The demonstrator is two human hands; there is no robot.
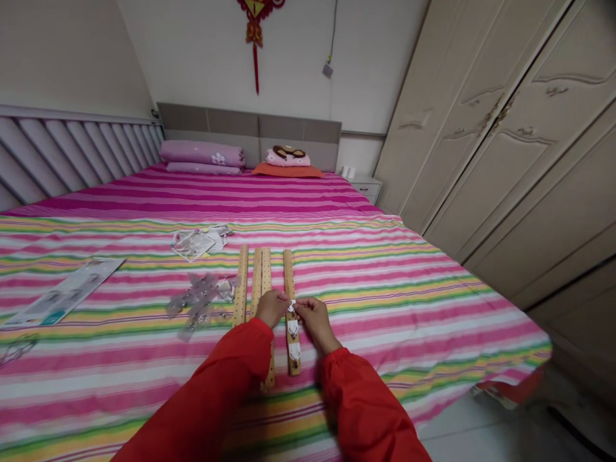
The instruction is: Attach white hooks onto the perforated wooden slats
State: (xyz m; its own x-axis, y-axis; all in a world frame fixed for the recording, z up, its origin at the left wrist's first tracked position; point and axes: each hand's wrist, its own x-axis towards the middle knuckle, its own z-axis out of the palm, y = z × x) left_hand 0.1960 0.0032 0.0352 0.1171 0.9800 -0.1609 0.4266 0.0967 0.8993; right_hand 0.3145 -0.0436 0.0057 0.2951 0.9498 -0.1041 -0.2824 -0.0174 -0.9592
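Observation:
A wooden strip with rows of small holes lies lengthwise on the striped bed cover. Two white hooks sit on its near half, one behind the other. Just beyond them, my left hand and my right hand meet over the strip. Both are closed, fingertips pinching a third small white hook from either side. The fingers partly cover it, so I cannot tell whether it is fixed to the wood. Several similar perforated wooden strips lie to the left, partly hidden by my left hand and sleeve.
Crumpled clear plastic bags with small parts lie left of the strips. Beyond them is a pile of clear packets. A long packaging sheet lies far left. Pillows rest at the headboard; a wardrobe stands right.

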